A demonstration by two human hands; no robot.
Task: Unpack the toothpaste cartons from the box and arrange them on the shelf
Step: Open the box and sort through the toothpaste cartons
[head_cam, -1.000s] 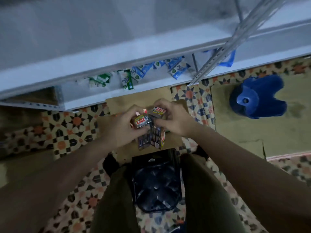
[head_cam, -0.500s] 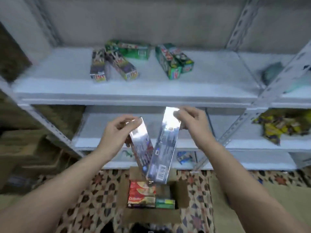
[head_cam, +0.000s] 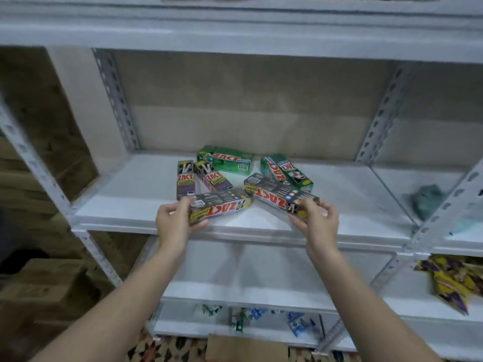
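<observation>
Two dark cartons [head_cam: 219,206] [head_cam: 281,195] held lengthwise, inner ends converging above shelf [head_cam: 339,205].

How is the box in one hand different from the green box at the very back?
The dark carton is black and grey; the green carton is green. The left hand grips the dark one at the shelf's front edge; the green one lies untouched by the back wall. The dark one's lettering faces upside down; the green one's reads upright. Both say ZACT.

We count four dark grey rectangular cardboard toothpaste cartons [head_cam: 186,182] [head_cam: 213,176] [head_cam: 222,207] [head_cam: 277,195] and three green rectangular cardboard toothpaste cartons [head_cam: 227,162] [head_cam: 273,171] [head_cam: 295,172], seven in all, plus two bare hands [head_cam: 175,222] [head_cam: 317,222].
</observation>
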